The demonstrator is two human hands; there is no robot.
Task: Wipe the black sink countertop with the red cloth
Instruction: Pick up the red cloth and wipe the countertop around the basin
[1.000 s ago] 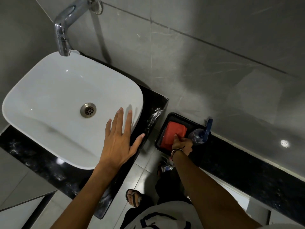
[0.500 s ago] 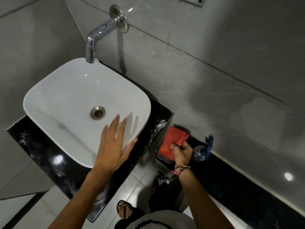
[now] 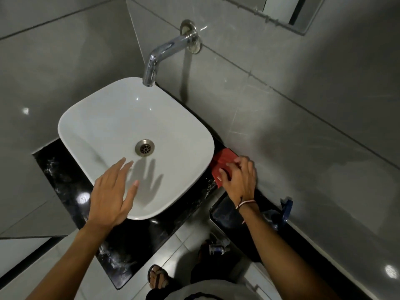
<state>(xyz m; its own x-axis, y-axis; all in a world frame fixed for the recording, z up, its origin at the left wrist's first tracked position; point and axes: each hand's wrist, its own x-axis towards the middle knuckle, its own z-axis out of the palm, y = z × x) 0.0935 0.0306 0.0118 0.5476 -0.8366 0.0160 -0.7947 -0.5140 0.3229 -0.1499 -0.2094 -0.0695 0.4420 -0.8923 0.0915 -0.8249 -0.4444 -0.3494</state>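
Observation:
The black sink countertop (image 3: 65, 182) carries a white basin (image 3: 104, 122) and shows white smears along its front and right side. My right hand (image 3: 240, 180) presses the folded red cloth (image 3: 223, 162) onto the countertop strip to the right of the basin, close to the wall. Part of the cloth is hidden under my fingers. My left hand (image 3: 112, 193) hovers flat over the basin's front rim, fingers apart, holding nothing, and casts a shadow in the bowl.
A chrome tap (image 3: 164, 55) juts from the grey tiled wall over the basin. A black tray (image 3: 223, 213) and a clear spray bottle with a blue trigger (image 3: 283, 211) sit on a lower black ledge at right. My sandalled foot (image 3: 158, 278) stands on the floor tiles.
My right hand lifted the red cloth out of the black tray and carried it up-left onto the countertop beside the basin. My left hand rose off the basin rim. The view shifted.

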